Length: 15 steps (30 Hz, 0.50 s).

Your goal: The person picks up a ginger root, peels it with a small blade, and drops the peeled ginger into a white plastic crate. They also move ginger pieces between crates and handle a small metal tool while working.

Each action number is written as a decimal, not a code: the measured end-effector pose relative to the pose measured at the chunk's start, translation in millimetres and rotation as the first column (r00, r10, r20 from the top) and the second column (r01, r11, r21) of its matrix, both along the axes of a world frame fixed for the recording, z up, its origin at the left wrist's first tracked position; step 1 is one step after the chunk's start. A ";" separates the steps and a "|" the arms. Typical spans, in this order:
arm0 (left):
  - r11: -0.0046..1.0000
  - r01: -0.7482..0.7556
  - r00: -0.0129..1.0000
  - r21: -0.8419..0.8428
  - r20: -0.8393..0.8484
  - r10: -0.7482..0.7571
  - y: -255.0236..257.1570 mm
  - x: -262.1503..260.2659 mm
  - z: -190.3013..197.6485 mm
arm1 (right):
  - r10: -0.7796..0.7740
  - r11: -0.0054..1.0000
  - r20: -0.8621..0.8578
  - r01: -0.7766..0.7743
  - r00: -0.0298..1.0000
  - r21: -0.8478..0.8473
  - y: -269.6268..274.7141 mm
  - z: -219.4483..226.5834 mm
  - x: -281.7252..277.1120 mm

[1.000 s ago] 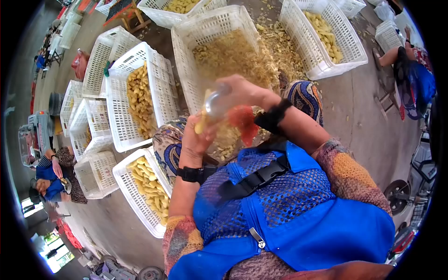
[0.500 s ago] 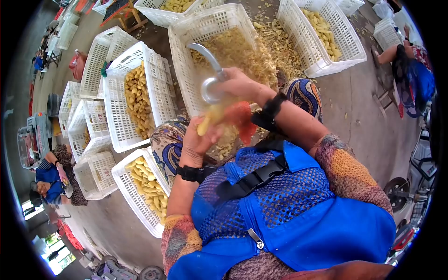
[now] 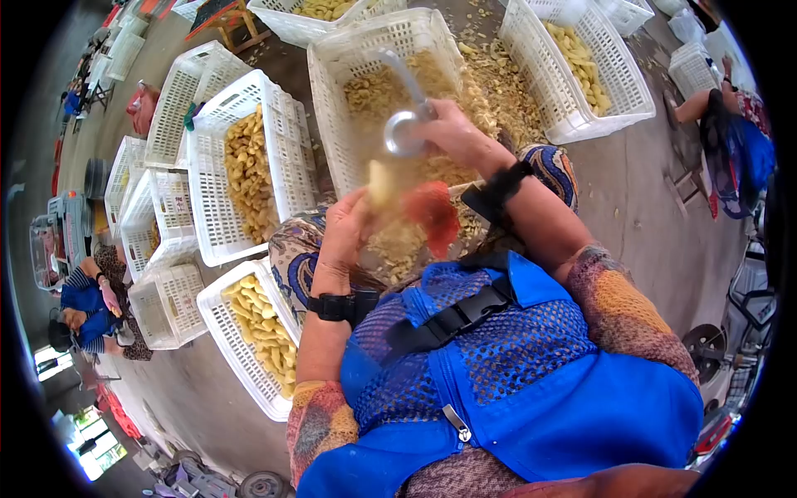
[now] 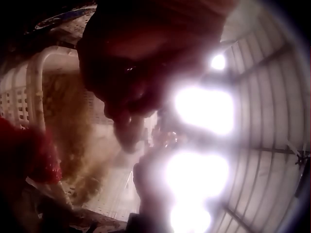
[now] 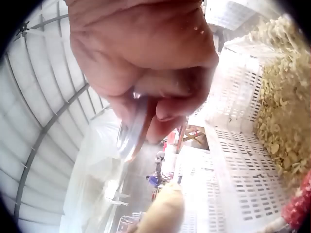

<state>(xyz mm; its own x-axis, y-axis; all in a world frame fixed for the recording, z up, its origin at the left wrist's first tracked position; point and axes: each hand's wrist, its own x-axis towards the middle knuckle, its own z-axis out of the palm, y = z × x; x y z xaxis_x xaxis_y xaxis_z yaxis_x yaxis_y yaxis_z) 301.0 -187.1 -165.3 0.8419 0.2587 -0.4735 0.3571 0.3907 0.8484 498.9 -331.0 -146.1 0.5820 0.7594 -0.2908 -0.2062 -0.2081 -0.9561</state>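
Observation:
The left hand [image 3: 342, 236] pinches a pale yellow peeled root [image 3: 381, 184], held upright above the near end of a white crate [image 3: 325, 124] with brown shavings. To its right and higher, the right hand [image 3: 458, 135] grips a metal tool that has a round ring [image 3: 404, 134] and a curved blade, both blurred. Tool and root are apart in the head view. Under the right hand [image 5: 146, 58] in the right wrist view, the ring [image 5: 134, 127] shows edge-on, with the root [image 5: 165, 211] below. The left wrist view is dark; the left hand [image 4: 141, 63] covers part of the root.
A red cloth-like thing [image 3: 433, 217] lies at the crate's near edge. Left stand a crate of brown roots [image 3: 199, 178] and one of yellow roots [image 3: 217, 311]; another yellow-filled crate [image 3: 531, 75] is at right. Shavings [image 3: 506, 100] litter the floor. Other people sit at both sides.
The right hand has lifted away from the left hand with the tool, to the right and up. The root now stands more upright in the left hand.

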 end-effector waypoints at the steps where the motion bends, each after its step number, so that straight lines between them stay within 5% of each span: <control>1: 0.998 -0.004 1.000 0.062 -0.012 0.004 0.3 1.1 0.6 | 0.099 0.994 0.066 -0.096 0.993 -0.047 -1.7 4.8 -0.1; 2: 0.992 -0.006 1.000 0.123 -0.025 0.009 -0.5 2.3 0.9 | 0.189 0.975 0.079 -0.177 0.979 -0.135 2.0 2.0 -8.1; 5: 0.991 -0.029 1.000 0.132 0.010 0.028 -8.1 2.8 3.4 | 0.409 0.913 0.515 -0.334 0.754 -0.235 6.6 -20.6 -14.0; 6: 0.990 0.025 1.000 0.136 -0.022 -0.022 -6.4 -2.0 -0.9 | 0.381 0.916 0.352 -0.299 0.855 -0.267 4.5 -10.6 -7.8; 9: 0.979 0.119 0.992 0.164 -0.052 -0.112 3.6 -6.8 -9.5 | 0.121 0.920 0.456 0.074 0.882 -0.386 5.0 -9.4 22.3; 10: 0.978 0.119 0.993 0.171 -0.044 -0.114 2.9 -8.2 -9.2 | 0.029 0.946 0.282 0.064 0.959 -0.317 2.7 -4.4 21.2; 13: 0.975 0.095 0.995 0.200 0.011 -0.100 -0.1 -4.3 -6.9 | 0.281 0.949 0.336 -0.208 0.899 -0.236 6.8 -0.3 -0.8; 15: 0.954 0.146 0.987 0.263 0.022 -0.157 0.2 -5.2 -9.0 | 0.279 0.926 0.388 -0.138 0.878 -0.352 9.5 -23.3 4.0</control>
